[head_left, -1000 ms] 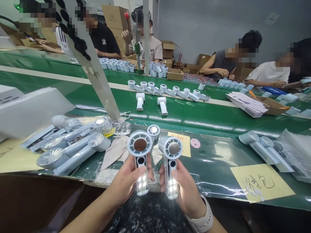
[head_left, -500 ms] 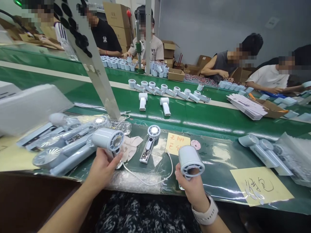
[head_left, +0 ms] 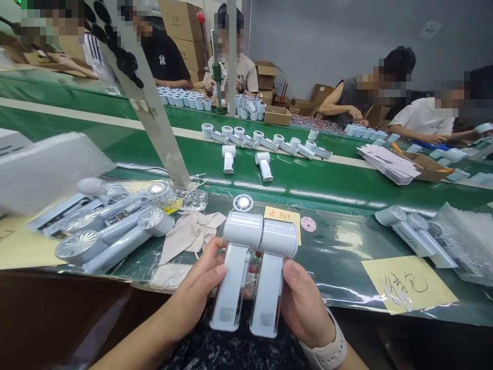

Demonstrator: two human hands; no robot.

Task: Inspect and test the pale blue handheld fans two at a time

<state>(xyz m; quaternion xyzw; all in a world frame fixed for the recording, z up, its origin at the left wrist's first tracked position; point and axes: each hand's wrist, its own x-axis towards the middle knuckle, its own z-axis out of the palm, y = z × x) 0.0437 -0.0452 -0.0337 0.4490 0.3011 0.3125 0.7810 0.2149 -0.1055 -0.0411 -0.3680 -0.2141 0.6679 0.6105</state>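
Two pale blue handheld fans [head_left: 235, 267] lie parallel, long axes running fore-and-aft, heads pointing away from the person and touching, just short of the yellow note [head_left: 282, 218]. Left hand [head_left: 196, 288] and right hand [head_left: 304, 308] flank them, fingers closed around each handle (white watch strap [head_left: 327, 352] on the right wrist).

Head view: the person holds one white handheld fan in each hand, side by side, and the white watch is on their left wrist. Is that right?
Not quite: the head view shows the white watch on the right wrist, not the left. The rest stands: the left hand holds one white handheld fan, and the right hand holds another white handheld fan, side by side.
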